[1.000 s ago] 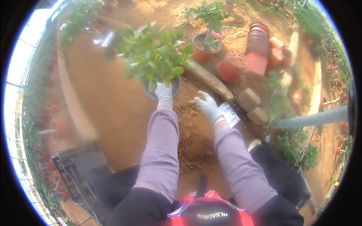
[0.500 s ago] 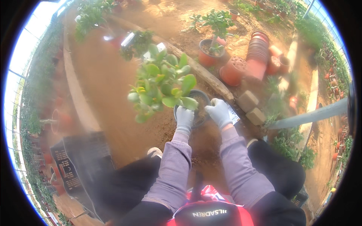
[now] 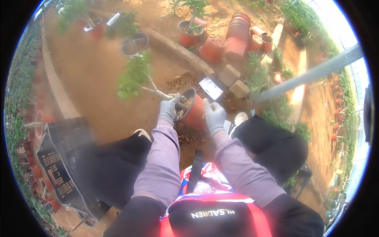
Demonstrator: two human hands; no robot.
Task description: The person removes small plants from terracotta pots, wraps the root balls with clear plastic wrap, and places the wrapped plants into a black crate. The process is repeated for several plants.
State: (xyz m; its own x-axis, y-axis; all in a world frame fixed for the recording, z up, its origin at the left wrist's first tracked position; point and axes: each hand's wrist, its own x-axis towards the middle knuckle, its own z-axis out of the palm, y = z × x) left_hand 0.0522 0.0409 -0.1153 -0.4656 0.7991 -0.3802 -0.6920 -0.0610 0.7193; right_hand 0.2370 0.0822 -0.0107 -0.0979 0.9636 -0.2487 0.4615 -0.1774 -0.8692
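Observation:
A reddish-brown plastic flowerpot (image 3: 196,115) is tipped on its side between my hands, its dark opening turned left and soil showing inside. From it a jade-like plant (image 3: 133,81) with green leaves and a pale woody stem leans out to the left. My gloved left hand (image 3: 169,108) is closed around the stem at the pot's mouth. At the right, base end of the pot, my gloved right hand (image 3: 214,117) has its fingers curled against the side; part of that contact is hidden.
A white printed label card (image 3: 211,88) lies on the soil beyond the pot, near two stone blocks (image 3: 234,81). Stacked empty pots (image 3: 237,37) and a potted plant (image 3: 189,33) stand behind a wooden beam (image 3: 177,48). A grey pole (image 3: 308,73) slants across the right; black plastic bag (image 3: 63,166) at left.
The pot has gone from upright to tipped, its opening swinging left, and the plant now leans over. My left hand shows on the stem; my right has moved to the base end.

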